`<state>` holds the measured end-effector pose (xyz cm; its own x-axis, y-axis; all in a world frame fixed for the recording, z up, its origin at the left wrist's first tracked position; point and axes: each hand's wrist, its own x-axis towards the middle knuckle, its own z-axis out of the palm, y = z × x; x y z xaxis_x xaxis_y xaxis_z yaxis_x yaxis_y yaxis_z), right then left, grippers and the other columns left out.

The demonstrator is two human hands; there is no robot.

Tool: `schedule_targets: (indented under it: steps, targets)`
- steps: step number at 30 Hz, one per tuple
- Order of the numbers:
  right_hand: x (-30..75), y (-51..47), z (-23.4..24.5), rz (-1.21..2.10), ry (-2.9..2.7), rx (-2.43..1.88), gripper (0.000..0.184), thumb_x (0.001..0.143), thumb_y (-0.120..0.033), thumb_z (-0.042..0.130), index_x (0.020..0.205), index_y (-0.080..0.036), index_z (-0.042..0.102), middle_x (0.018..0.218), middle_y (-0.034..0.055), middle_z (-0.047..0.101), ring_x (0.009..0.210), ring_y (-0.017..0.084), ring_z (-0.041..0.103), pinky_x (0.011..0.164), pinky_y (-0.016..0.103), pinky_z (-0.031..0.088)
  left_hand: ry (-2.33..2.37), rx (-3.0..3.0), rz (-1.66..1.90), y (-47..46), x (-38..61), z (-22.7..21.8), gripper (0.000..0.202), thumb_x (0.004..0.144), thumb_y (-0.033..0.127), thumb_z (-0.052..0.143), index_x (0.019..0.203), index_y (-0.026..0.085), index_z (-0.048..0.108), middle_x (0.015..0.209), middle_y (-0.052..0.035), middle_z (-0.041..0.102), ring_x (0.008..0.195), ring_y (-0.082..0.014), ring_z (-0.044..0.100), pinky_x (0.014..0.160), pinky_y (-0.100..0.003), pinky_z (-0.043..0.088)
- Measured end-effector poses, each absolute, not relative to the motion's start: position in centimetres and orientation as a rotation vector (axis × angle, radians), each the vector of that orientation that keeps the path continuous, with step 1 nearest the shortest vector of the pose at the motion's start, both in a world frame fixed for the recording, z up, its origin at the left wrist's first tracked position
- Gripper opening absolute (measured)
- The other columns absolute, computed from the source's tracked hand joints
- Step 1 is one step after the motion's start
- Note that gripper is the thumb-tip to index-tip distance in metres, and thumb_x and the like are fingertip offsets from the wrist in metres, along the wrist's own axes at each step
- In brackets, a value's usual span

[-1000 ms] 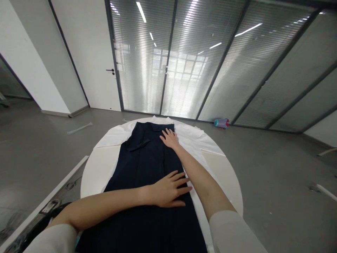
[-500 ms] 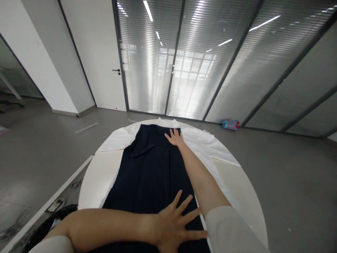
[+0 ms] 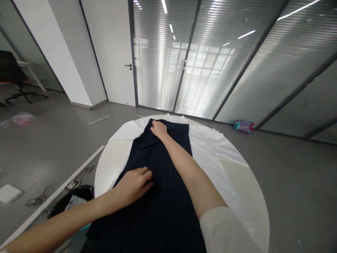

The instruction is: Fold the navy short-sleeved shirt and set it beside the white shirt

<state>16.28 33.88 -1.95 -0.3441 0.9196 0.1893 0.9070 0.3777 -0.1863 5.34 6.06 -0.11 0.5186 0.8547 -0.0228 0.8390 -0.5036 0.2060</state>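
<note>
Glass partitions with blinds (image 3: 158, 80) and a white door (image 3: 113, 52) stand behind your round white desk (image 3: 109, 168), where a navy garment (image 3: 165, 200) lies lengthwise over a white shirt (image 3: 207, 147), running toward you and out of the bottom of the view. You appear to be handling the navy garment's upper left part, where the cloth is rumpled. Working that part further would seem to call for a sure pinch on the far edge, with your two hands acting together and the shirt beneath left undisturbed. Your right hand (image 3: 159, 129) reaches far forward, arm slanting across the cloth, knuckles up and fingers curled near the far left corner; whether they are clamped on fabric, you cannot tell from this angle. Your left hand (image 3: 134, 184) comes in low from the left, at the garment's left side, back of the hand upward, its fingers bent close together and thumb pointing inward; any grip on the cloth is hidden too.
</note>
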Motion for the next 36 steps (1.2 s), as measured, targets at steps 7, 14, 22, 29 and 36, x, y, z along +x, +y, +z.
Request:
schedule_targets:
  steps: [7, 14, 22, 29, 36]
  targets:
    - [9.7, 31.6, -2.5, 0.342, -2.569, -1.653, 0.042, 0.1, -0.042, 0.047, 0.129, -0.018, 0.064, 0.141, 0.0175, 0.053, 0.122, 0.033, 0.058, 0.097, 0.043, 0.048, 1.958, 2.06, -0.136, 0.8, -3.4, -1.7, 0.038, 0.094, 0.054, 0.05, 0.082, 0.02, 0.059, 0.081, -0.0075, 0.068, 0.075, -0.0243, 0.065, 0.063, -0.03, 0.038]
    - [9.8, 31.7, -2.7, 0.267, -2.374, -1.769, 0.041, 0.102, -0.036, 0.043, 0.129, -0.013, 0.064, 0.132, 0.0212, 0.058, 0.117, 0.031, 0.061, 0.095, 0.04, 0.05, 2.075, 1.966, -0.228, -0.8, -4.1, -1.5, 0.042, 0.091, 0.059, 0.05, 0.083, 0.018, 0.06, 0.08, -0.0117, 0.069, 0.079, -0.0306, 0.068, 0.065, -0.032, 0.041]
    - [11.8, 32.8, -2.6, 0.275, -2.262, -1.723, 0.032, 0.095, -0.024, 0.052, 0.12, -0.015, 0.069, 0.125, 0.0185, 0.064, 0.113, 0.03, 0.064, 0.093, 0.038, 0.051, 1.956, 1.945, 0.052, -0.9, -4.7, -2.6, 0.038, 0.084, 0.042, 0.063, 0.114, 0.024, 0.05, 0.1, -0.0059, 0.068, 0.083, -0.026, 0.069, 0.071, -0.032, 0.045]
    - [12.9, 33.4, -3.1, 0.374, -2.185, -1.664, 0.025, 0.093, -0.023, 0.054, 0.105, -0.017, 0.075, 0.112, 0.0129, 0.072, 0.109, 0.026, 0.067, 0.091, 0.031, 0.051, 1.865, 1.937, 0.303, -0.1, -5.0, -3.0, 0.033, 0.083, 0.041, 0.062, 0.109, 0.023, 0.055, 0.112, -0.0067, 0.058, 0.081, -0.0212, 0.065, 0.075, -0.032, 0.048]
    - [12.6, 34.1, -3.0, 0.4, -2.072, -1.565, 0.03, 0.097, -0.038, 0.052, 0.102, -0.02, 0.076, 0.11, 0.0082, 0.074, 0.109, 0.022, 0.066, 0.093, 0.028, 0.049, 1.617, 1.782, 0.224, -0.2, -5.6, -2.8, 0.03, 0.081, 0.045, 0.064, 0.089, 0.02, 0.051, 0.086, -0.0013, 0.06, 0.076, -0.018, 0.059, 0.066, -0.027, 0.042]
